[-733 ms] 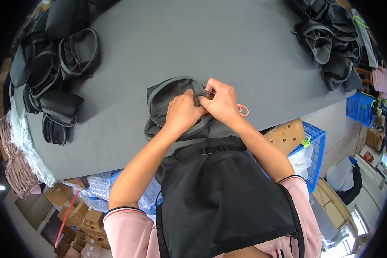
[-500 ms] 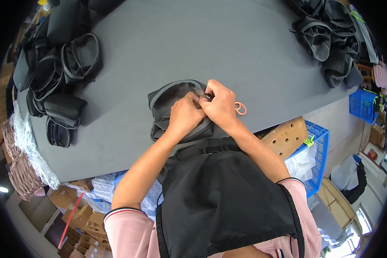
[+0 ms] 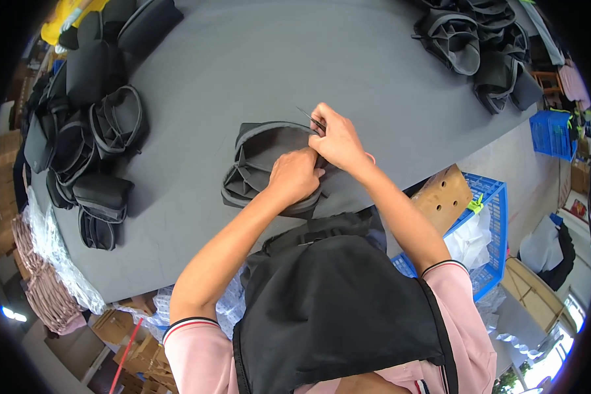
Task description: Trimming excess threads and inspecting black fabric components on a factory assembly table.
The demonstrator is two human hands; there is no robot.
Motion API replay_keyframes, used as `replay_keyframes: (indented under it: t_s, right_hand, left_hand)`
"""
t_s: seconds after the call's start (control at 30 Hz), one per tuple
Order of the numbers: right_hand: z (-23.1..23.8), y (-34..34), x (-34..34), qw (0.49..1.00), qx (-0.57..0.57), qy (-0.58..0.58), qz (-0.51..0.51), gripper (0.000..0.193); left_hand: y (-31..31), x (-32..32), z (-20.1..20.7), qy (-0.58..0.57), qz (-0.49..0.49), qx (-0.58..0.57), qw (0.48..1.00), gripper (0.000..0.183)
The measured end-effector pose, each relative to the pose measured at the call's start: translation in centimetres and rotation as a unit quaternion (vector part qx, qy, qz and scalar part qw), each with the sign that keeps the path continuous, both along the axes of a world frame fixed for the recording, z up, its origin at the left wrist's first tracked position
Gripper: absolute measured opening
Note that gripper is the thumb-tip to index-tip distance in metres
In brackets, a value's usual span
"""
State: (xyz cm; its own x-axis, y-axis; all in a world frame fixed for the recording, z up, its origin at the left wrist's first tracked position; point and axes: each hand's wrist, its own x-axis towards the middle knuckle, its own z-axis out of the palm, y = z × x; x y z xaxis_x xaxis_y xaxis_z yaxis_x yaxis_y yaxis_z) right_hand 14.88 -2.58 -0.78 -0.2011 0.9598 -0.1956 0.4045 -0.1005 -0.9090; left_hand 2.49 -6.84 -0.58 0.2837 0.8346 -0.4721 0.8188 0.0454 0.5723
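Grey table [image 3: 203, 79] spreads wide, pouch piles [image 3: 97, 72] at left and right sides. Open dark pouch [image 3: 241, 157] lies near table's close edge. Left hand [image 3: 295, 176] is over pouch's right rim; fingertips hidden, cannot tell if gripping. Right hand [image 3: 338, 139] just beside, fingers closed around slim dark pointed tool [image 3: 310, 119].

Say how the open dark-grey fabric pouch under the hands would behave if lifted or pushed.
The pouch probably flexes without collapsing, since its fabric walls stand around the open mouth. Mostly hollow, it is likely light. Pushed, it would probably slide, not roll, lying flat on the grey tabletop.
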Motion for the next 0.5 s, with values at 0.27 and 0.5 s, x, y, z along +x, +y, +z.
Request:
replay_keyframes:
  t_s: [0.27,0.5]
  right_hand:
    - [0.9,-0.1,1.3,0.983,-0.100,0.098,0.121,0.016]
    - [1.9,-7.4,5.0,0.994,0.028,0.075,-0.079,0.030]
  left_hand:
    - [-0.2,-0.5,3.2,-0.099,-0.104,-0.138,0.980,0.034]
    - [-1.7,-1.3,3.5,-0.246,0.042,-0.107,0.962,0.044]
